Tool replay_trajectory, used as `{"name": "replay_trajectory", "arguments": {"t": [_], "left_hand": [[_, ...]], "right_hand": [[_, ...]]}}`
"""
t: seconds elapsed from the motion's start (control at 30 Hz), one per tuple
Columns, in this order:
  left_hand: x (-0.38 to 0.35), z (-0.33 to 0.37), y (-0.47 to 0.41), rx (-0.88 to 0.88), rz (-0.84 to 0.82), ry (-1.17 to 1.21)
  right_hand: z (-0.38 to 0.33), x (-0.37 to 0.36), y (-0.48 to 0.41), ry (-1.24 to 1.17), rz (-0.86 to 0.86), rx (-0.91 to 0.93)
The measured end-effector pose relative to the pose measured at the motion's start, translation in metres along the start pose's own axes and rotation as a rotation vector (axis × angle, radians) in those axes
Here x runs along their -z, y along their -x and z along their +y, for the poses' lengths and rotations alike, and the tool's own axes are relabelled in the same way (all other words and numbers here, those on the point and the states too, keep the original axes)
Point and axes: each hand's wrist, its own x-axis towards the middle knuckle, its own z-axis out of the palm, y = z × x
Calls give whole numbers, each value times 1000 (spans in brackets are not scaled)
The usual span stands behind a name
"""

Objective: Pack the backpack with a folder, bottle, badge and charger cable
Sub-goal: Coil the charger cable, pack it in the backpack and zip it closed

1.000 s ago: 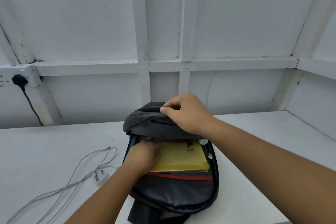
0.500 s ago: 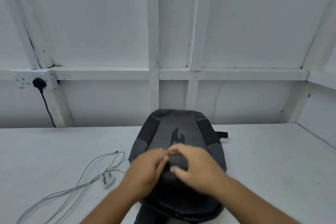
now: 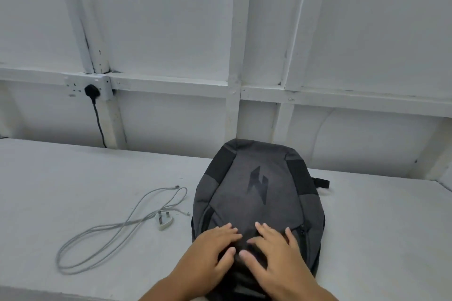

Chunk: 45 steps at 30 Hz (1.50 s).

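backpack [image 3: 256,193]: lay flat on the tabletop [image 3: 73,178], front panel up, main flap down, dark logo on top.
left hand [image 3: 210,249]: palm down on the bag's near end, fingers straight, slightly apart, gripping nothing.
right hand [image 3: 276,256]: just beside the left, fingers spread flat on the fabric.
charger cable [image 3: 117,227]: loose loops on the tabletop left of the backpack, its white plug [image 3: 165,221] near the bag's edge, clear of both hands.
wall socket [image 3: 88,85]: black plug in, cord hanging down.

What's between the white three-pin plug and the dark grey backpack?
Head view: only a thin grey cable end on the white table; white three-pin plug and dark grey fabric backpack are apart.
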Motion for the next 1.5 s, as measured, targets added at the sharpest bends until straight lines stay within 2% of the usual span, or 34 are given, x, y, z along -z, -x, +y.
{"name": "replay_trajectory", "arguments": {"t": [0.07, 0.17, 0.4, 0.53, 0.67, 0.9, 0.97, 1.07, 1.2, 1.3, 1.5], "left_hand": [[12, 4, 5, 85, 69, 27], [33, 4, 21, 229, 171, -8], [66, -6, 82, 665, 291, -65], [70, -1, 94, 757, 323, -60], [72, -6, 86, 766, 349, -45], [110, -74, 43, 687, 306, -164], [128, -106, 23, 587, 90, -359], [150, -149, -4, 298, -333, -680], [167, -192, -29, 20, -543, -806], [176, -199, -43, -86, -574, -805], [209, -168, -59, -253, -363, -774]], "right_hand": [[-6, 6, -11, -64, 115, 23], [-19, 11, -40, -58, 128, 107], [-68, 5, -89, -160, 19, 302], [-74, -14, -96, -175, -26, 351], [-75, -20, -100, -204, -31, 349], [-80, -18, -98, -156, -65, 279], [-82, -18, -92, -135, -66, 242], [-91, -20, -86, -102, -50, 166], [-118, -33, -78, -99, -22, 78], [-140, -41, -77, -108, -4, 33], [-193, -34, -89, -185, 120, -47]]}}
